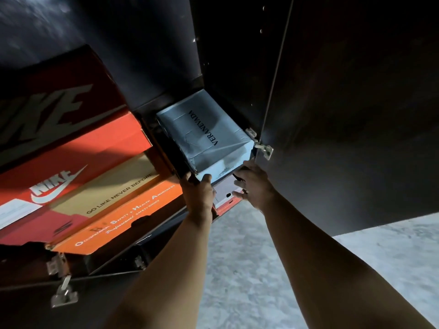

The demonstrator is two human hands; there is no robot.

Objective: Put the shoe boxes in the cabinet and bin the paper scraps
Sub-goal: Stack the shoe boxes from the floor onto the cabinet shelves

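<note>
A pale blue shoe box (pixel 202 134) with dark lettering on its lid lies inside the dark cabinet (pixel 237 67), on top of another box with a white and red end (pixel 224 198). My left hand (pixel 198 193) grips the blue box's near left corner, thumb on its front face. At the near right corner my right hand (pixel 254 184) presses against the boxes' ends, fingers curled around them. In the left compartment lies a stack: a red Nike box (pixel 71 143), a tan box (pixel 118 184), an orange safety-shoe box (pixel 123 222) and a black box (pixel 133 250).
The right cabinet door (pixel 356 115) stands open, close beside my right arm, with a metal hinge (pixel 262 148) next to the blue box. Further hinges (pixel 63 293) show at the lower left. Grey speckled floor (pixel 249 269) lies below.
</note>
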